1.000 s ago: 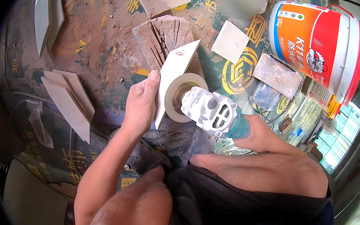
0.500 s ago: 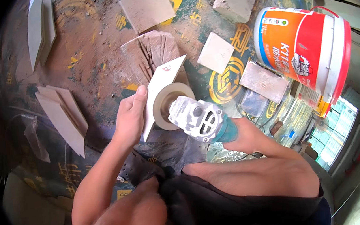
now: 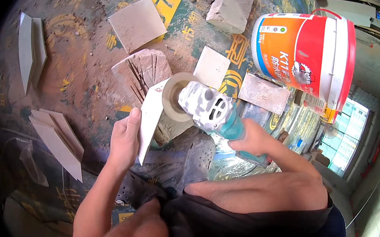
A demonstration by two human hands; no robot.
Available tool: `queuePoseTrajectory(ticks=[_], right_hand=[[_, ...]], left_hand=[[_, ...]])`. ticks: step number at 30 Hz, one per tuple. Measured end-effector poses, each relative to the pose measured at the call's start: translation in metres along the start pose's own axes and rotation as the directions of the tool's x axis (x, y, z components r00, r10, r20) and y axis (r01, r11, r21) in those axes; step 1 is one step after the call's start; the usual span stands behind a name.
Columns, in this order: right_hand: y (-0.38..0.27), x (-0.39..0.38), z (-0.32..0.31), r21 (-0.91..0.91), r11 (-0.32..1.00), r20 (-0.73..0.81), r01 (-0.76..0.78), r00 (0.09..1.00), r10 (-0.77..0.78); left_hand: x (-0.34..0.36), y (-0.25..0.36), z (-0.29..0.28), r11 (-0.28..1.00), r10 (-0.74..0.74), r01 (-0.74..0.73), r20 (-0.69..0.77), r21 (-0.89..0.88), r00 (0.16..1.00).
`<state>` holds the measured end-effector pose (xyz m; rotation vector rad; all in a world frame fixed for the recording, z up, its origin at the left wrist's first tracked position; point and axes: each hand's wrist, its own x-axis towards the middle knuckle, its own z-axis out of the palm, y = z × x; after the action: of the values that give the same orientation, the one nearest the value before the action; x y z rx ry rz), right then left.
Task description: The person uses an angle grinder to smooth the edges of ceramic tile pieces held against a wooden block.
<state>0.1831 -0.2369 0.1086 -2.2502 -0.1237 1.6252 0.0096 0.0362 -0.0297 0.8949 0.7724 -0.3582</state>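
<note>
My left hand (image 3: 125, 136) is closed on the near end of a white tile piece (image 3: 149, 120), its thumb along the outer edge. My right hand (image 3: 251, 137) wraps around the teal body of an angle grinder (image 3: 211, 106) with a white, dusty head. At the grinder's front, the tan grinding disc (image 3: 169, 103) overlaps the far end of the tile's right edge; whether it is spinning I cannot tell. Under the tile lies a grooved stone block (image 3: 126, 72), partly covered by it.
Cut tile pieces lie in stacks at the left (image 3: 56, 133) and far left (image 3: 32, 52). A square tile (image 3: 138, 25), a smaller tile (image 3: 211, 67), a brick (image 3: 263, 93) and a long block (image 3: 233, 1) lie beyond. An orange-and-red bucket (image 3: 307, 53) stands at right.
The grinder has moved away from me along the tile's edge, so its disc now covers the far tip. My left hand still grips the tile. The whole view has shifted slightly.
</note>
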Motion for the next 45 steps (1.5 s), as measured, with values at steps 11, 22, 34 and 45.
queuePoseTrajectory(ticks=[11, 22, 34, 45], right_hand=[[-0.003, -0.011, 0.002, -0.017, 0.999, 0.052, 0.028, 0.998, -0.028], [-0.002, -0.007, -0.002, 0.040, 0.999, 0.078, -0.003, 0.997, 0.000], [0.000, 0.002, -0.007, 0.002, 1.000, 0.066, -0.003, 0.998, 0.003], [-0.005, 0.012, -0.008, 0.113, 0.993, 0.051, 0.027, 0.998, -0.033]], left_hand=[[0.000, 0.002, 0.003, 0.997, 0.015, -0.014, -0.016, 0.082, 1.000], [-0.003, 0.005, 0.005, 0.996, -0.008, 0.009, -0.019, 0.083, 1.000], [-0.006, 0.013, 0.009, 0.998, -0.055, 0.055, -0.008, -0.023, 0.998], [-0.009, 0.032, 0.017, 0.963, -0.203, 0.195, -0.023, -0.184, 0.979]])
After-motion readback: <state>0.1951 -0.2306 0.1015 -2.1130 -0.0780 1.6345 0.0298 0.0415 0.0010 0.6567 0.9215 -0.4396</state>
